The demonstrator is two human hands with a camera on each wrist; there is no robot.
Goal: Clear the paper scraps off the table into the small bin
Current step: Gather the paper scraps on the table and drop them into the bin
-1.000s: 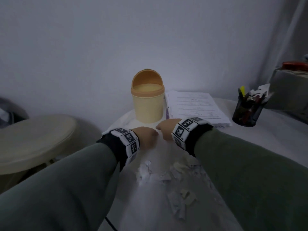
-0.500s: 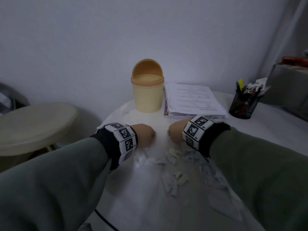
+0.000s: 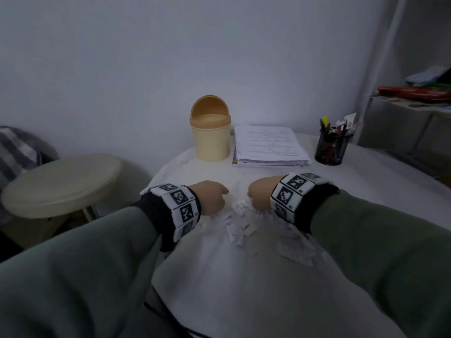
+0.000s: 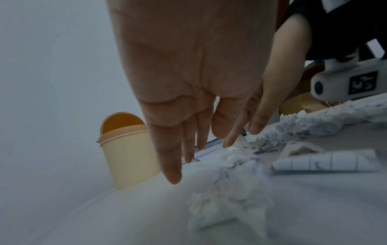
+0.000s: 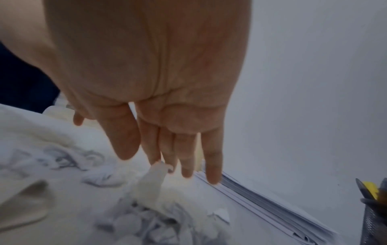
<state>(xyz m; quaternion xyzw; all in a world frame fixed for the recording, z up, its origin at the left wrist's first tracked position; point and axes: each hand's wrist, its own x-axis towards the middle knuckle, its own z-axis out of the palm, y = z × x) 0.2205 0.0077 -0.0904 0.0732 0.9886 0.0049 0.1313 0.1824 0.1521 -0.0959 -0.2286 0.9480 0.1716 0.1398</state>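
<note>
The small cream bin (image 3: 211, 137) with its orange swing lid tipped open stands at the back of the white table (image 3: 244, 301), also seen in the left wrist view (image 4: 130, 155). Torn paper scraps (image 3: 240, 225) lie in a loose pile in front of it. My left hand (image 3: 212, 197) and right hand (image 3: 261, 195) hover side by side at the pile's far edge, a gap between them. Both wrist views show straight fingers pointing down at the scraps (image 4: 230, 199) (image 5: 146, 215). One scrap touches the right fingertips (image 5: 159, 159). Neither hand holds anything.
A stack of printed papers (image 3: 268, 145) lies right of the bin. A black mesh pen holder (image 3: 330, 147) stands further right. A round cream stool (image 3: 61, 184) is off the table's left edge. A shelf with red items (image 3: 415, 93) is at the far right.
Both hands have drawn back from the bin's base toward me and moved apart, and now sit at the far edge of the scrap pile.
</note>
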